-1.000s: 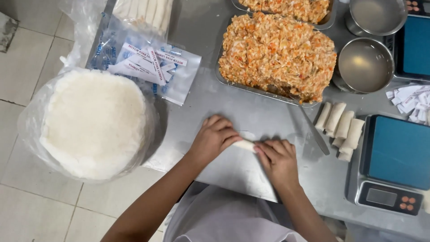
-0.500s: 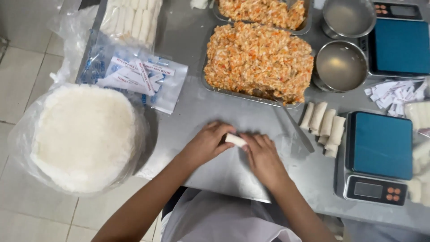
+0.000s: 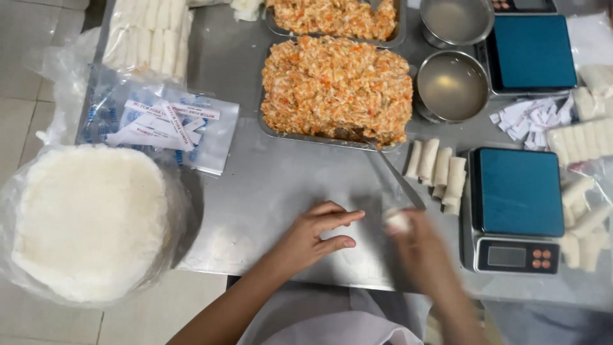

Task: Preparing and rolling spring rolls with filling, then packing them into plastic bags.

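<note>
While the left hand (image 3: 317,235) rests flat, fingers apart, the blurred right hand (image 3: 415,246) pinches a small white roll (image 3: 398,221).

A small white roll (image 3: 398,221) is sitting at the fingertips of the right hand (image 3: 418,252), just above the steel table (image 3: 274,185). It is pale, short and rounded at the visible end, and it is showing blurred, so its wrapping cannot be made out. It is hanging just beside the tip of a flat metal spatula, near the row of finished rolls.
</note>
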